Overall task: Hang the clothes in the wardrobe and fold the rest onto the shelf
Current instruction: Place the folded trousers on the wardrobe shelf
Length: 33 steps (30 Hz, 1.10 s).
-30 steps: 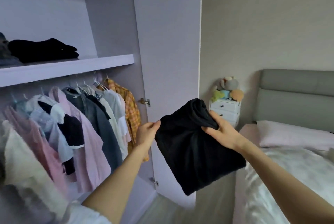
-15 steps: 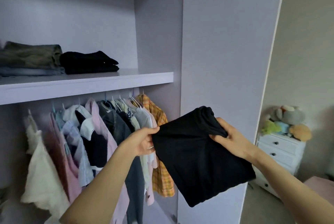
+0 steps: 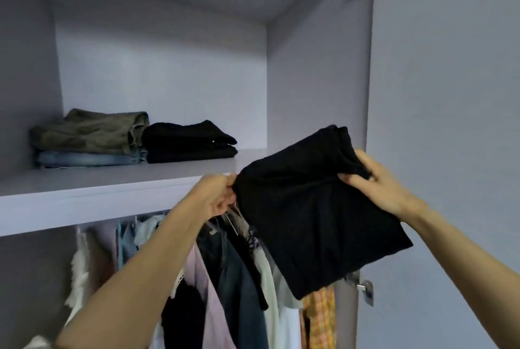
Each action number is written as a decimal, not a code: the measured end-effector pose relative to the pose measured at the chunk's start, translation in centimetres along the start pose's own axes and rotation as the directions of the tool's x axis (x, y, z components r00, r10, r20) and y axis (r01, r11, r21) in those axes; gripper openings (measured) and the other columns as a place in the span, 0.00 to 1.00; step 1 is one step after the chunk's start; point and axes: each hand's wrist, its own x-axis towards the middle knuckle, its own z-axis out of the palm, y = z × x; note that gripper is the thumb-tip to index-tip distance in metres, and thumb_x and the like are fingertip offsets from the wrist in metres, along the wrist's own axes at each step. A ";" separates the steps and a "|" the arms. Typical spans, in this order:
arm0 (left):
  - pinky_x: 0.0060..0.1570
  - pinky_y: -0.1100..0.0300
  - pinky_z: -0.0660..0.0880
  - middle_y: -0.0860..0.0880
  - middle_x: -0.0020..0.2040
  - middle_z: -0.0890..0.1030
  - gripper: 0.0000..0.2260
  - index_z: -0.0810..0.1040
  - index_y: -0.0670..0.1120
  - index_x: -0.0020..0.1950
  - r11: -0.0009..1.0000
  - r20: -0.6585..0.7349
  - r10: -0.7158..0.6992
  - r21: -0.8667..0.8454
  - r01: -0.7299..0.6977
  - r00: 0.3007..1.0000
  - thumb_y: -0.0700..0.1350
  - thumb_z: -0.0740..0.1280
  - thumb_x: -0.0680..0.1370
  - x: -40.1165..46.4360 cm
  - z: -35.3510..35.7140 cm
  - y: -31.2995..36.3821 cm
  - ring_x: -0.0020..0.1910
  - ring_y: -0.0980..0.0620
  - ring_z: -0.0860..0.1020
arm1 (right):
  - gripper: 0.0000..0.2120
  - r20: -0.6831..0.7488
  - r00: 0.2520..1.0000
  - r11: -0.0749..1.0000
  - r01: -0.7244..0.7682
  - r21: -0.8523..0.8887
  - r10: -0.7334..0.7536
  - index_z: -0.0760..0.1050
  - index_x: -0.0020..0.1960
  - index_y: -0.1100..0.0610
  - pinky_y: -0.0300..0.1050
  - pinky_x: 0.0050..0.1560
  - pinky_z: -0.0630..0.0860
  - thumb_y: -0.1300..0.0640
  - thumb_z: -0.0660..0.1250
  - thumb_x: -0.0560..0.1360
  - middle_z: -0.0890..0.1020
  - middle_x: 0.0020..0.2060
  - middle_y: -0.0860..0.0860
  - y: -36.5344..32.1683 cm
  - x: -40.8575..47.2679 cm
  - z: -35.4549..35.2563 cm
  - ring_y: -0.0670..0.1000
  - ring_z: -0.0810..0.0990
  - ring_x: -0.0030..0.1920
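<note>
Wardrobe [image 3: 315,72] open, pale lilac inside, door [image 3: 450,123] swung out at right. Shelf [image 3: 92,196] carries an olive and denim stack [image 3: 90,137] with a black folded pile [image 3: 191,141] just beside it. Hanging clothes [image 3: 233,278] crowd the space under the shelf. Folded black garment [image 3: 315,208] held in the air in front of the shelf's right end. Left hand [image 3: 216,196] pinches its left corner, fingers curled. Right hand [image 3: 377,179] grips the top right edge, thumb on top.
</note>
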 end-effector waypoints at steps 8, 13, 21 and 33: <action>0.42 0.55 0.69 0.45 0.33 0.71 0.18 0.67 0.44 0.31 0.778 -0.420 0.550 0.571 -0.261 0.722 0.49 0.59 0.80 7.7 -5.2 8.1 0.37 0.45 0.71 | 0.13 0.029 0.993 0.979 0.111 0.173 -0.118 0.73 0.55 0.42 0.26 0.45 0.72 0.59 0.64 0.77 0.80 0.52 0.42 -0.5 12.2 3.8 0.36 0.78 0.48; 0.55 0.60 0.69 0.55 0.60 0.71 0.26 0.70 0.53 0.64 0.659 -0.262 0.746 0.425 -0.620 0.613 0.67 0.63 0.72 9.0 -5.7 12.9 0.57 0.55 0.73 | 0.08 0.032 0.982 0.945 0.173 0.278 -0.189 0.73 0.51 0.43 0.24 0.37 0.71 0.56 0.64 0.77 0.80 0.49 0.43 -1.4 20.7 5.7 0.33 0.79 0.41; 0.49 0.46 0.79 0.45 0.62 0.77 0.38 0.64 0.55 0.72 0.844 -0.087 0.524 -0.082 -0.530 0.848 0.53 0.76 0.65 12.6 -8.7 16.1 0.54 0.43 0.81 | 0.09 0.015 0.991 0.882 0.111 0.458 -0.133 0.69 0.56 0.47 0.37 0.36 0.68 0.50 0.62 0.77 0.76 0.44 0.44 -1.6 32.2 8.0 0.43 0.76 0.43; 0.53 0.51 0.78 0.40 0.55 0.82 0.22 0.79 0.40 0.60 0.916 -0.253 0.347 0.297 -0.269 0.903 0.52 0.71 0.71 20.1 -13.0 20.4 0.52 0.42 0.81 | 0.24 0.267 0.961 0.810 -0.218 0.544 0.079 0.63 0.70 0.65 0.45 0.54 0.72 0.51 0.60 0.80 0.73 0.63 0.61 -0.5 42.2 16.9 0.58 0.74 0.60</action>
